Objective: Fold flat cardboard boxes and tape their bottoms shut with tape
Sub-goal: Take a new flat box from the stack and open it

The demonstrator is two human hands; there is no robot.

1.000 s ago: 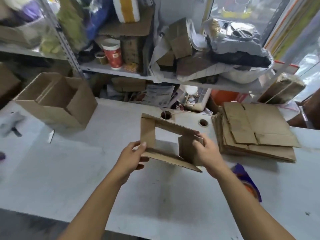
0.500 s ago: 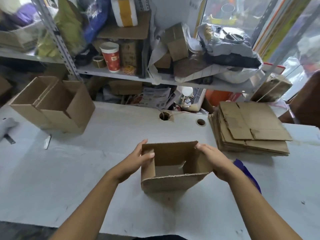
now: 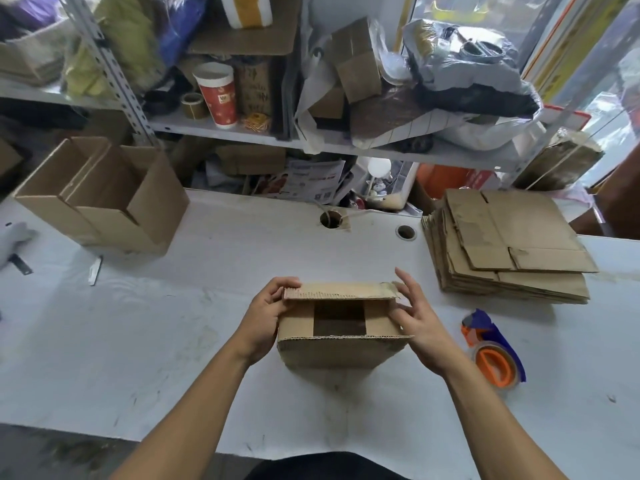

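Both hands work a small cardboard box [image 3: 341, 336] standing on the tabletop [image 3: 173, 334] right in front of the person: the left hand [image 3: 265, 320] curls its fingers and thumb round the left end of the far flap, while the right hand [image 3: 415, 323] has its fingers spread and fairly straight against the right end of that flap and the box's right side, pressing rather than gripping. That far flap is bent partway inward, the two side flaps lie folded down, and a dark square gap still shows in the middle; the near flap looks not yet folded over. So this box seems formed but its bottom is neither closed nor taped. Just to the right of the box, near the right forearm, lies a tape dispenser [image 3: 493, 355] in orange and blue, untouched. Farther right, a stack of flat boxes [image 3: 512, 251] waits, which suggests plenty left to do. Well apart on the far left stands a larger open box [image 3: 104, 195], already set up.
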